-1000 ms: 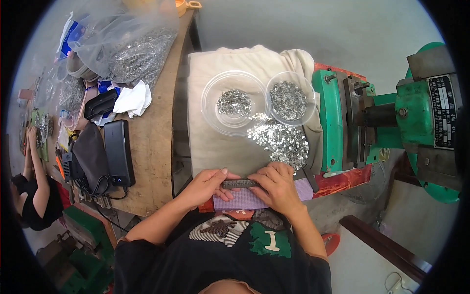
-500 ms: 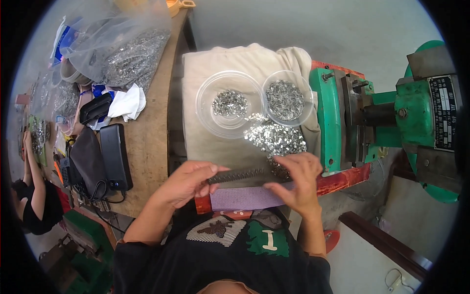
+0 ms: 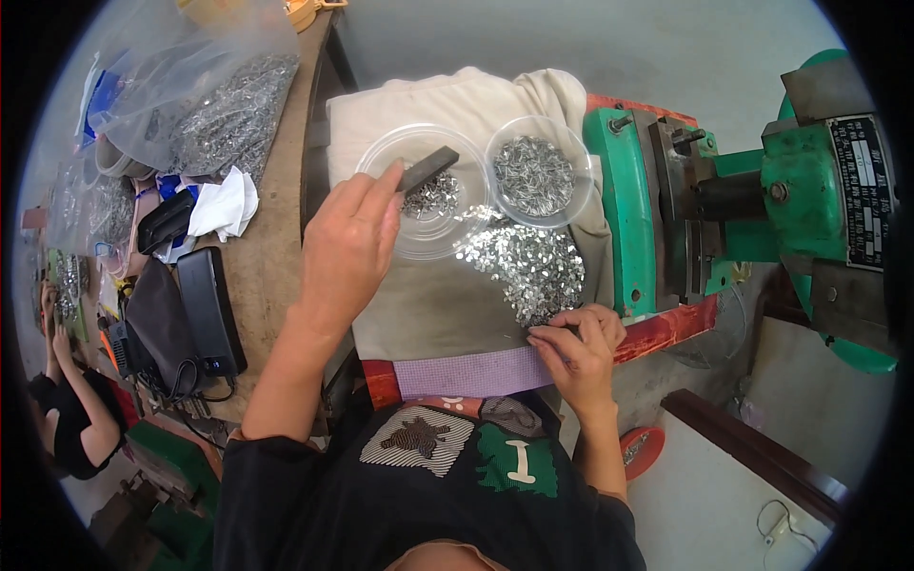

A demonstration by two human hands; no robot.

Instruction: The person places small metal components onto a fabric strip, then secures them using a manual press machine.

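Note:
My left hand [image 3: 350,238] grips a dark rectangular bar [image 3: 433,168] by its near end. The bar is tilted over a wide clear plastic tub [image 3: 373,160] with small shiny metal pieces [image 3: 436,198] in the bottom. Down at the lower edge of a loose pile of silvery metal bits [image 3: 528,266], my right hand [image 3: 581,354] has its thumb and fingertips pinched together. What they hold, if anything, is too small to make out. A smaller clear tub [image 3: 585,187], filled with thin metal pins [image 3: 535,176], stands right of the wide one.
Beige cloth [image 3: 405,105] lies under the tubs and pile, with a purple mat [image 3: 471,371] along its near edge. A green machine [image 3: 614,214] stands close on the right. The wooden table [image 3: 271,247] at left carries bags of metal parts and a black power bank [image 3: 211,309]. Another person [image 3: 81,409] works far left.
My left hand has carried the bar up and away to above the wide tub, turning it. My right hand has left the bar's far end and closed its fingertips at the pile's edge.

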